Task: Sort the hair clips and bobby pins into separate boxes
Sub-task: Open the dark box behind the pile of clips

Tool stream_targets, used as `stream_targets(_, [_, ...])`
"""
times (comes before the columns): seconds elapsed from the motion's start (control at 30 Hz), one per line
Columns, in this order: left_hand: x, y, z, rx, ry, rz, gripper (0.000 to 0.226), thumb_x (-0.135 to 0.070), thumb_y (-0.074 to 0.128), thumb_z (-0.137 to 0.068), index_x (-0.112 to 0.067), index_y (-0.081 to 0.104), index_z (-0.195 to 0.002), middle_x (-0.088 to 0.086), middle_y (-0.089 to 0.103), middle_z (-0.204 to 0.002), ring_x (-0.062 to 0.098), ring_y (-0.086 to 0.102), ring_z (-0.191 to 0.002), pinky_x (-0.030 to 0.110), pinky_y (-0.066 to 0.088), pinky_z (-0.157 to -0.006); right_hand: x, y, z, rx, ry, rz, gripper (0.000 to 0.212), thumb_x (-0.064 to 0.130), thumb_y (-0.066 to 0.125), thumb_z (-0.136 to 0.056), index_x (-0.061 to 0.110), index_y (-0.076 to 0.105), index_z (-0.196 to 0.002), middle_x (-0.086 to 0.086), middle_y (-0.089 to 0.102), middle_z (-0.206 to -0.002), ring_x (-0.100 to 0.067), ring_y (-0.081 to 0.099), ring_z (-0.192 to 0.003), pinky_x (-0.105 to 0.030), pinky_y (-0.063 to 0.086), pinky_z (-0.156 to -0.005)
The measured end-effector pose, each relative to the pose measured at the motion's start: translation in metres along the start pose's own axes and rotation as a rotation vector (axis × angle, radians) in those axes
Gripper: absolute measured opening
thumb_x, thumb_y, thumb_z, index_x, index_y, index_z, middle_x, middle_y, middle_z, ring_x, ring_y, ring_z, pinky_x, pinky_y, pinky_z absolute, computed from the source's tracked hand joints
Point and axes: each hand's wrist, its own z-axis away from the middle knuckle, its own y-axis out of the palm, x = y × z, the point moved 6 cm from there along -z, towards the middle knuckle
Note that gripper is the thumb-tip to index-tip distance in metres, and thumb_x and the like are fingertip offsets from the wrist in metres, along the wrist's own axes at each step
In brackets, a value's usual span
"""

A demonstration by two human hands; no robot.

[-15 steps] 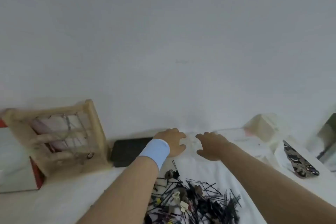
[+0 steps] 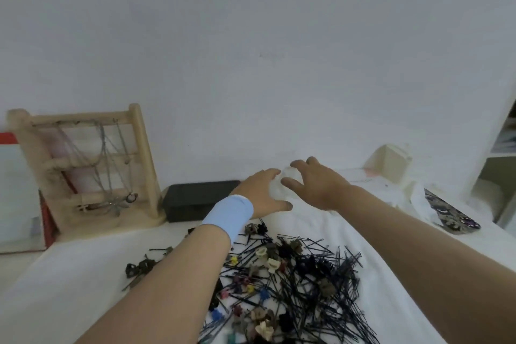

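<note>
Translucent plastic, probably a small clear box though blur makes its outline hard to read, sits at the back edge of the table, close to the wall. Two hands flank it. The left hand, with one pale blue wristband behind it, curves its fingers over the box's left side, thumb low and pointing right; I cannot tell whether it grips. The right hand is spread wide, thumb and fingers apart in a C round the right side.

Nearer the front edge, between the two forearms, lies one tangled pile: black bobby pins, far too many to count, mixed with small hair clips in cream, brown, black, yellow, blue and pink. One separate cluster of dark clips lies left of the left forearm.

Along the back edge, left of the hands, stands one black box, and beyond it, at the back left corner, one wooden stand hung with chains. Toward the back right corner are one cream box and one dark patterned case.

Bare white cloth lies open left of the cluster and along the right edge.
</note>
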Motion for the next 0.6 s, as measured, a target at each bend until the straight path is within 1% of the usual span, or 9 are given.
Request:
stream_targets(0.03, [-0.004, 0.0, 0.006, -0.009, 0.0, 0.08, 0.093, -0.057, 0.075, -0.071, -0.036, 0.028, -0.149, -0.013, 0.04, -0.148, 0.011, 0.041, -0.135, 0.038, 0.041, -0.107, 0.008, -0.002, 0.005, 0.003, -0.028, -0.035, 0.065, 0.063, 0.035, -0.097, 0.022, 0.035, -0.147, -0.01, 0.041, -0.139, -0.03, 0.054, -0.116, -0.045, 0.046, -0.096])
stream_targets(0.1, [-0.012, -0.003, 0.023, -0.053, 0.001, 0.254, 0.085, -0.056, 0.081, -0.067, -0.04, 0.039, -0.139, -0.016, 0.049, -0.134, 0.005, 0.046, -0.126, 0.031, 0.045, -0.096, 0.025, -0.005, 0.019, 0.019, -0.088, -0.049, 0.057, 0.061, 0.031, -0.098, 0.027, 0.041, -0.142, -0.009, 0.043, -0.137, -0.027, 0.053, -0.111, -0.045, 0.047, -0.094])
stream_targets(0.2, [-0.015, -0.012, 0.048, -0.135, 0.013, 0.328, 0.072, -0.057, 0.083, -0.063, -0.039, 0.052, -0.125, -0.015, 0.059, -0.119, 0.002, 0.057, -0.109, 0.023, 0.048, -0.081, 0.039, -0.009, 0.04, 0.018, -0.059, -0.175, 0.076, 0.076, 0.016, -0.086, 0.024, 0.046, -0.132, -0.006, 0.05, -0.126, -0.023, 0.054, -0.101, -0.043, 0.048, -0.089])
stream_targets(0.23, [-0.015, -0.015, 0.053, -0.137, 0.017, 0.31, 0.069, -0.058, 0.083, -0.062, -0.037, 0.056, -0.122, -0.015, 0.061, -0.115, 0.003, 0.06, -0.103, 0.023, 0.049, -0.081, 0.044, -0.009, 0.046, 0.029, -0.071, -0.18, 0.072, 0.072, 0.017, -0.089, 0.022, 0.046, -0.131, -0.007, 0.051, -0.123, -0.023, 0.054, -0.1, -0.042, 0.047, -0.089])
stream_targets(0.33, [-0.012, -0.024, 0.067, -0.106, -0.008, 0.289, 0.066, -0.061, 0.082, -0.059, -0.035, 0.062, -0.116, -0.017, 0.063, -0.113, 0.004, 0.064, -0.095, 0.028, 0.053, -0.086, 0.058, -0.011, 0.057, 0.041, -0.071, -0.195, 0.044, 0.045, 0.027, -0.105, 0.015, 0.047, -0.129, -0.011, 0.051, -0.123, -0.028, 0.051, -0.106, -0.034, 0.039, -0.086])
stream_targets(0.4, [-0.01, -0.032, 0.074, -0.097, -0.011, 0.274, 0.062, -0.058, 0.082, -0.062, -0.033, 0.064, -0.116, -0.018, 0.063, -0.112, 0.002, 0.062, -0.096, 0.03, 0.051, -0.089, 0.065, -0.014, 0.061, 0.055, -0.086, -0.246, 0.047, 0.046, 0.024, -0.106, 0.012, 0.048, -0.127, -0.008, 0.052, -0.122, -0.024, 0.049, -0.107, -0.03, 0.032, -0.084])
stream_targets(0.5, [-0.002, -0.036, 0.077, -0.053, -0.029, 0.238, 0.064, -0.055, 0.081, -0.066, -0.029, 0.063, -0.121, -0.021, 0.061, -0.109, -0.001, 0.059, -0.099, 0.028, 0.047, -0.089, 0.069, -0.007, 0.06, 0.094, -0.084, -0.339, 0.051, 0.047, 0.021, -0.106, 0.011, 0.046, -0.132, -0.006, 0.051, -0.123, -0.023, 0.049, -0.11, -0.03, 0.031, -0.087])
stream_targets(0.57, [0.002, -0.036, 0.075, -0.023, -0.036, 0.213, 0.058, -0.055, 0.081, -0.066, -0.027, 0.065, -0.114, -0.02, 0.061, -0.112, 0.001, 0.059, -0.102, 0.028, 0.047, -0.09, 0.068, 0.002, 0.055, 0.143, -0.078, -0.358, 0.052, 0.047, 0.018, -0.106, 0.014, 0.042, -0.137, -0.007, 0.048, -0.131, -0.023, 0.048, -0.117, -0.031, 0.031, -0.093])
stream_targets(0.6, [0.003, -0.037, 0.073, -0.01, -0.037, 0.205, 0.053, -0.054, 0.081, -0.067, -0.026, 0.066, -0.11, -0.019, 0.061, -0.112, 0.001, 0.059, -0.101, 0.027, 0.046, -0.089, 0.066, 0.007, 0.052, 0.16, -0.056, -0.398, 0.055, 0.051, 0.017, -0.105, 0.016, 0.042, -0.138, -0.006, 0.048, -0.134, -0.024, 0.048, -0.119, -0.034, 0.032, -0.097])
